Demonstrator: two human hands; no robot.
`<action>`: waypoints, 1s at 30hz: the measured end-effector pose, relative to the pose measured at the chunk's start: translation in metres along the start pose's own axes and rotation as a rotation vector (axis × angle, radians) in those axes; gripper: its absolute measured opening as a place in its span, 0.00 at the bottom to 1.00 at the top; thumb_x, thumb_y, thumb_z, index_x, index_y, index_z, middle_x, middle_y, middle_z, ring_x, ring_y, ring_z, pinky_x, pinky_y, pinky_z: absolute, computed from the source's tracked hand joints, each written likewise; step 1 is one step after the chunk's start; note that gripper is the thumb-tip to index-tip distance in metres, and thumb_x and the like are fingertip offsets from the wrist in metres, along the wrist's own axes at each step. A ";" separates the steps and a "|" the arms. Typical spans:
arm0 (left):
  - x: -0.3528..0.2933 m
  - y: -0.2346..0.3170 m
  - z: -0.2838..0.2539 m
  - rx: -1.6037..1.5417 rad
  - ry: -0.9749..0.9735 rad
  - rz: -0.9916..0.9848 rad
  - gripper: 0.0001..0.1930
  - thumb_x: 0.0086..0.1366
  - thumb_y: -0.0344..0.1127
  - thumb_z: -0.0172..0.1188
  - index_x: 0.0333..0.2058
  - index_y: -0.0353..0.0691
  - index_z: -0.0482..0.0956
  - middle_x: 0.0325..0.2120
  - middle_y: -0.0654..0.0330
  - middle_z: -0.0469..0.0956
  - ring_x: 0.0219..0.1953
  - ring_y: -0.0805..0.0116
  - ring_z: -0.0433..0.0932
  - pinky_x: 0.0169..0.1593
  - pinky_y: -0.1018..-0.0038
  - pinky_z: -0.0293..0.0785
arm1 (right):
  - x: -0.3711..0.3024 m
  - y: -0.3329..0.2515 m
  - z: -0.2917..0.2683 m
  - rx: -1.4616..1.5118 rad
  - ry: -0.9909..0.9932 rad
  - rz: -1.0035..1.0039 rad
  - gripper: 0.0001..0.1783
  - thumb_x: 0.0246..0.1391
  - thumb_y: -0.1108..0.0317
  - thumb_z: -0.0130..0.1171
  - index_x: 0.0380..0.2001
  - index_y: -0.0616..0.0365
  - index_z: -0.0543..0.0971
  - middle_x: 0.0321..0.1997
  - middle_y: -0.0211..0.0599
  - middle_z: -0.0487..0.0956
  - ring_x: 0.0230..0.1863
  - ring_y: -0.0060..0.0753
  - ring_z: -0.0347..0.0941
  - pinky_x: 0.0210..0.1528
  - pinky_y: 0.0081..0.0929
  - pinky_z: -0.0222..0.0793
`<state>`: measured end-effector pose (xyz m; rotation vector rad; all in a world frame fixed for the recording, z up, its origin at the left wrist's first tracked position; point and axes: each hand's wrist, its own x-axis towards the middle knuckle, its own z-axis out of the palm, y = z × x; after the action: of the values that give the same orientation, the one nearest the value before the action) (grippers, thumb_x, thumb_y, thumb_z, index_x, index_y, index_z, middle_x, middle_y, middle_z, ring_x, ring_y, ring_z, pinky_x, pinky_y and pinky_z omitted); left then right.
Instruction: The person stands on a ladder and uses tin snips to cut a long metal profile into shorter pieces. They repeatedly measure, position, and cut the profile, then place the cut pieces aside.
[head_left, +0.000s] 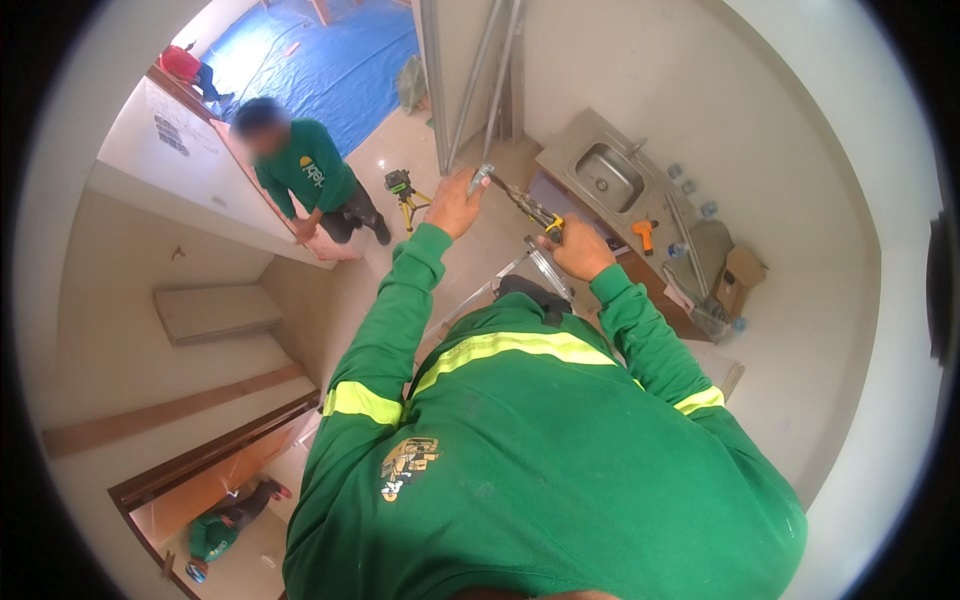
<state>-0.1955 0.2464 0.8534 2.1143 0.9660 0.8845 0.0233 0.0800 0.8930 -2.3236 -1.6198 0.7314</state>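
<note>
My left hand (455,206) is raised in front of me, its fingers closed on a small grey metal piece (481,177). To its right, my right hand (584,248) grips a metal hand tool with yellow handles (538,212), which looks like snips or pliers. The tool's narrow jaw end points up and left toward the metal piece. Whether the two touch, I cannot tell. Below my hands stands part of an aluminium stepladder (545,264), partly hidden by my body.
A counter with a steel sink (608,178) runs along the right, bearing an orange power tool (643,235) and an open cardboard box (738,275). A green laser level (398,182) stands on a tripod. A co-worker (318,168) leans at a low wall. Metal studs (468,85) rise ahead.
</note>
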 end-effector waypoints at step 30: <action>0.000 -0.005 0.010 0.087 -0.035 -0.109 0.20 0.80 0.50 0.58 0.49 0.34 0.79 0.38 0.41 0.85 0.41 0.35 0.84 0.43 0.47 0.79 | 0.000 0.003 -0.006 -0.116 0.074 0.043 0.36 0.63 0.37 0.68 0.46 0.67 0.81 0.41 0.64 0.87 0.46 0.69 0.85 0.50 0.59 0.81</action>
<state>-0.1897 0.2461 0.8441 2.1204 1.1078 0.7611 0.0282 0.0793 0.8969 -2.4421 -1.6254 0.5671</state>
